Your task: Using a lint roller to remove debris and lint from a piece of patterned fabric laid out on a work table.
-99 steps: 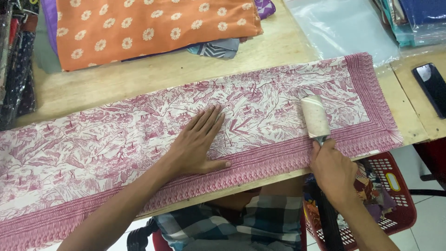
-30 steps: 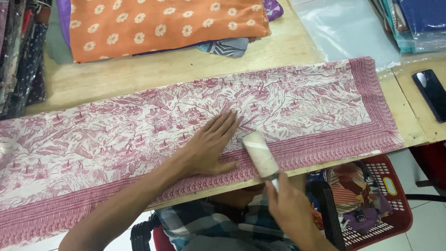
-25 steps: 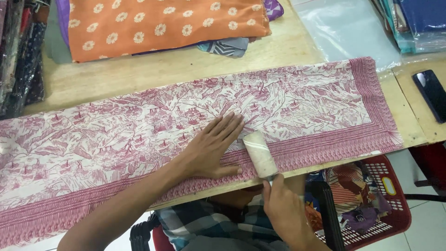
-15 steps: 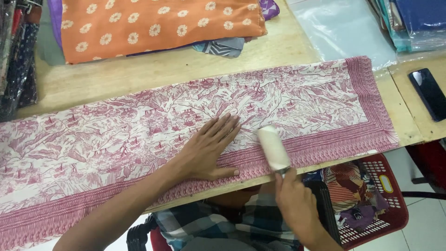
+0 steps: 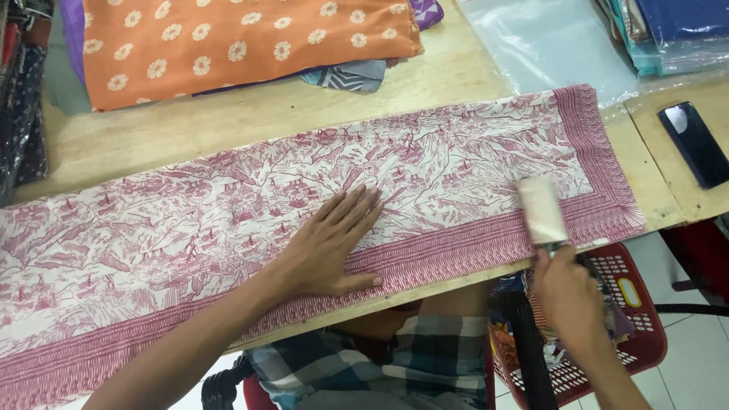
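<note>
Lint roller on patterned cloth, right end of the strip.

The lint roller (image 5: pixel 541 209) lies on the pink-and-white printed cloth (image 5: pixel 228 220), near that cloth's right border band and close to its near edge. The right hand (image 5: pixel 566 292) has its fingers closed round the roller's handle, just off the cloth's near edge. The left hand (image 5: pixel 330 247) rests flat on the cloth's middle, fingers spread open, pinning it down. The cloth is spread lengthwise across the wooden tabletop (image 5: pixel 250 125). Judged from position, the roller is at the right portion; no lint is discernible, so cleaned and uncleaned areas cannot be told apart. Beyond the cloth's far edge lies an orange flowered fabric (image 5: pixel 243 38); past its right end, a clear plastic bag (image 5: pixel 547 38) and a dark phone (image 5: pixel 695 144); below its right corner, a red basket (image 5: pixel 630 304).
</note>
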